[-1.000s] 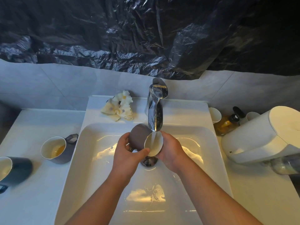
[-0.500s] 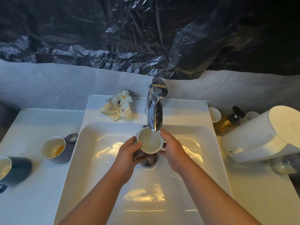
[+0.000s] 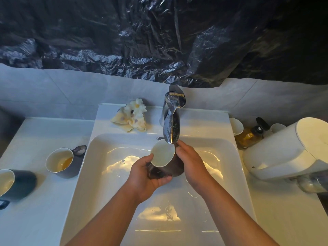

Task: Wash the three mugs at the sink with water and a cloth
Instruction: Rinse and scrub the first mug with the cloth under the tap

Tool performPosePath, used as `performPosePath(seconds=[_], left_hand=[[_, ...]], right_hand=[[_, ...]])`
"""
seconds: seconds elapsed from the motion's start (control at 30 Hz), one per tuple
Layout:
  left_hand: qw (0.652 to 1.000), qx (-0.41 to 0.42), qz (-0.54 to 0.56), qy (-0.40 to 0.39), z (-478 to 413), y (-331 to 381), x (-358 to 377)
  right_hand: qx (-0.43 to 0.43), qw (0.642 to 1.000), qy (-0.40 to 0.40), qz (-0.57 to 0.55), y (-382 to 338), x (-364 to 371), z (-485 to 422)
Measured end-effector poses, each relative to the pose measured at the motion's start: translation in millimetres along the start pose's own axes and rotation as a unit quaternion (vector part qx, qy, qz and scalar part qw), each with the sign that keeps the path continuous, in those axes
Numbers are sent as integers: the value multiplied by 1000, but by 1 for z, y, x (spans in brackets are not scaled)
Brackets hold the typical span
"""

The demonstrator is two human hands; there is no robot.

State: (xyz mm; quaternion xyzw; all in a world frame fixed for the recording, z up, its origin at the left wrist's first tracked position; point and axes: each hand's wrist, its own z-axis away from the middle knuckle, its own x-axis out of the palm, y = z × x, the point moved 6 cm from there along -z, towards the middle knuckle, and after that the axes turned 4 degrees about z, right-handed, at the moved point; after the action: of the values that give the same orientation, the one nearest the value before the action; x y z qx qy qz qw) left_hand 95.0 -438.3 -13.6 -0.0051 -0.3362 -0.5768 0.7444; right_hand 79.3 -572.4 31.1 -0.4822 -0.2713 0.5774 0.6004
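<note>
Over the middle of the white sink [image 3: 83, 167], a dark mug [image 3: 162, 154] with a cream inside is held tipped, its mouth facing the lower left of the frame and its upper rim just under the tip of the chrome tap [image 3: 171, 121]; I cannot tell whether the two touch. The left hand [image 3: 144, 177] cups the mug from below, fingers curled round its base and thumb up by the rim. The right hand [image 3: 192, 162] wraps the mug's right side, fingers bent round the back close to the spout. The basin lies open on either side of the hands and toward the bottom of the frame. On the ledge behind the basin, left of the tap, sits a crumpled pale cloth [image 3: 132, 117]. At centre left a second mug [image 3: 61, 162], with amber dregs inside, stands on the counter [image 3: 35, 215] just beside the sink's left edge. A third mug [image 3: 16, 182] is cut off by the frame's left border. At right, a white appliance [image 3: 284, 150] and an amber bottle [image 3: 248, 137] crowd the sink's right edge.
</note>
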Motion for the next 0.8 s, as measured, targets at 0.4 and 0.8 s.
performPosePath(seconds=[0.4, 0.8], left_hand=[[919, 240, -307, 57, 12, 37, -8], [931, 237, -278, -4, 6, 41, -15]], right_hand=[[198, 979, -8, -59, 27, -2, -11], [137, 974, -77, -161, 28, 9, -21]])
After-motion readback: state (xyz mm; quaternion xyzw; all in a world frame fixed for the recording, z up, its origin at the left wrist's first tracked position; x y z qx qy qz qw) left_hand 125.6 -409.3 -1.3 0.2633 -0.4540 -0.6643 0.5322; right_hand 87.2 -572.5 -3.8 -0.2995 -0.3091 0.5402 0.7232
